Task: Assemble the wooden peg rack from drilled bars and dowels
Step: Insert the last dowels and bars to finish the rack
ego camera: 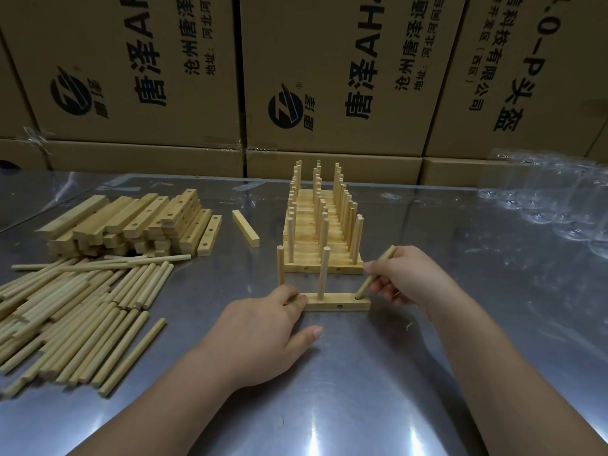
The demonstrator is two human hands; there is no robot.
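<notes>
Dowels lie loose in a heap at your far left, with stacked drilled bars behind them and one spare bar lying alone just to their right. Your left hand steadies the working bar on the steel table: its fingers bend over the bar's left end, and the thumb is spread out flat towards you. Two dowels stand upright in that bar, a left peg at its end and a middle peg. Behind it sits a row of finished racks. Your right hand pinches the third dowel between thumb and fingertips, tilted, with its lower tip right at the hole in the bar's right end. By my reading, you are on the last peg of this bar. The next move calls for bringing that dowel upright over the hole and pressing it straight down, while the left hand stops the bar sliding or tipping. Clear plastic wrapping lies at the far right.
</notes>
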